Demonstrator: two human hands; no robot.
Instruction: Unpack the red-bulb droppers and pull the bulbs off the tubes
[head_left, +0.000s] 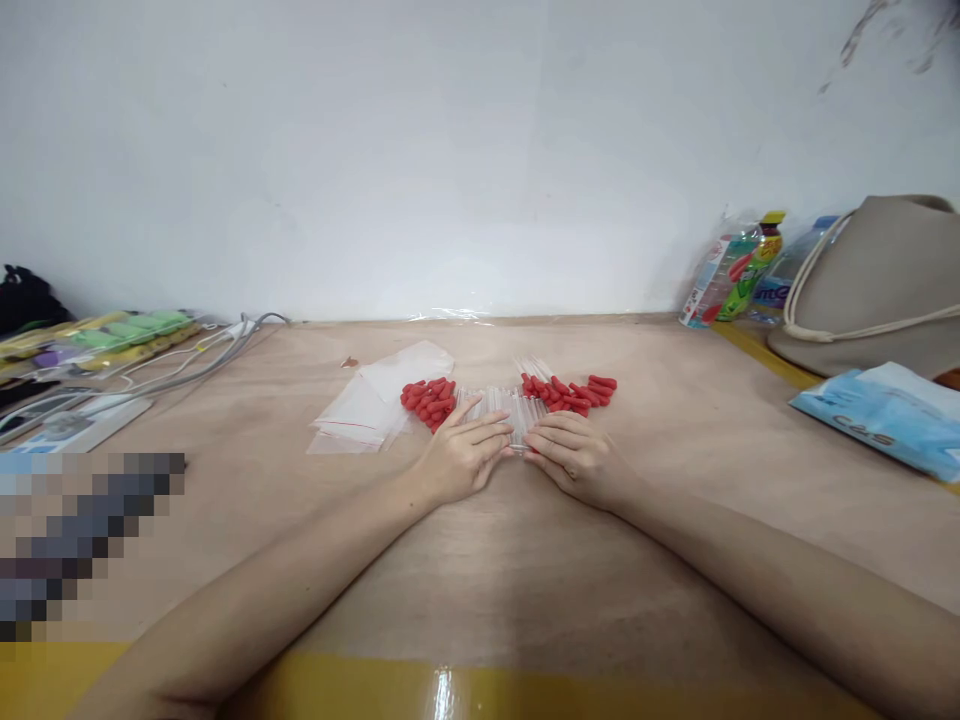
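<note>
A pile of glass droppers with red rubber bulbs lies on the table in front of me. Their clear tubes point(496, 402) bunch together in the middle. One cluster of red bulbs point(430, 400) points left, and another cluster of red bulbs point(570, 393) points right. My left hand point(466, 452) rests over the left part of the tubes, fingers stretched out and thumb apart. From the other side, my right hand point(576, 455) lies with extended fingers against the right part. The fingertips of both hands touch the tubes, and the palms cover some of the pile.
Clear zip bags point(367, 400) lie left of the droppers. At far left are a power strip point(90, 425) with cables and packs of coloured items point(127, 335). Bottles point(739, 270), a grey bag point(877, 280) and a blue tissue pack point(885, 415) stand or lie at right.
</note>
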